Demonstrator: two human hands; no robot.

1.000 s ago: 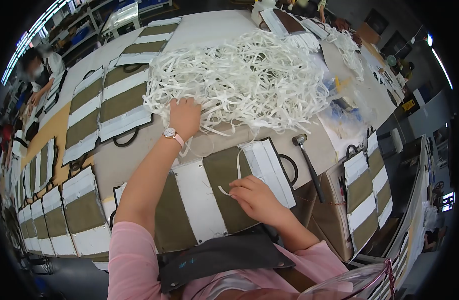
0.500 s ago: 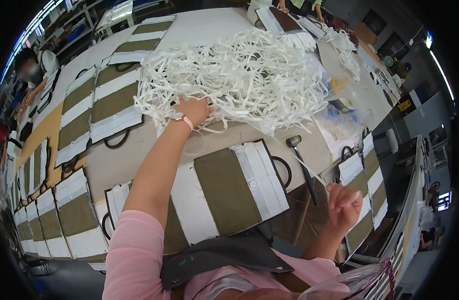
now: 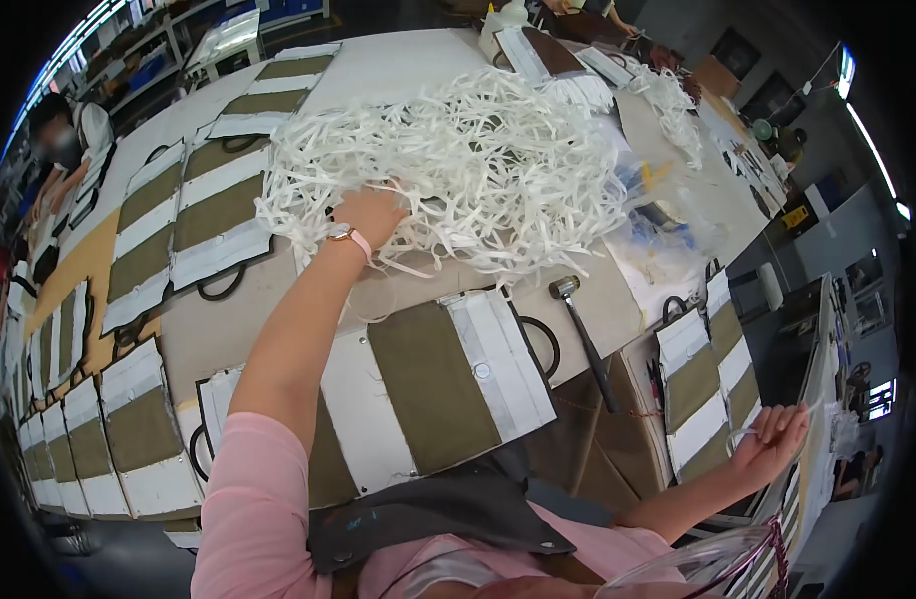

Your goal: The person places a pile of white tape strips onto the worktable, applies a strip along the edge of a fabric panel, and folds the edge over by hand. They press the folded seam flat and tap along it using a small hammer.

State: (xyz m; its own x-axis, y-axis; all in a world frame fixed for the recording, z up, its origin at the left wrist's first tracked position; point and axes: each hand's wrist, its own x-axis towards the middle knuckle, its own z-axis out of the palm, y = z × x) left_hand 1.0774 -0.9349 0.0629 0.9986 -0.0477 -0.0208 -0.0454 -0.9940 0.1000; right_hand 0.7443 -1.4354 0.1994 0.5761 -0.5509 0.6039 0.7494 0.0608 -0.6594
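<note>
My left hand [image 3: 371, 216] presses into the near left edge of a big tangled heap of white strips [image 3: 458, 170]; its fingertips are buried among them. Out to the far right, beyond the table edge, my right hand [image 3: 770, 444] has its fingers closed, with a bit of thin white strip showing beside it. Flat in front of me lies an olive and white panel [image 3: 433, 389] with black handles, partly covered by my left forearm. A hammer [image 3: 584, 344] rests to the right of the panel.
Similar panels lie at the left [image 3: 144, 429] and hang at the right [image 3: 689, 384]. Clear plastic bags [image 3: 668, 225] sit right of the heap. A co-worker [image 3: 69, 145] is at the far left; another person's hands show at the top. A cardboard box [image 3: 628, 429] stands below the hammer.
My right hand has swung from over the panel far out to the right. My left hand has stayed at the heap's edge, shifting slightly. The whole view has drifted a little.
</note>
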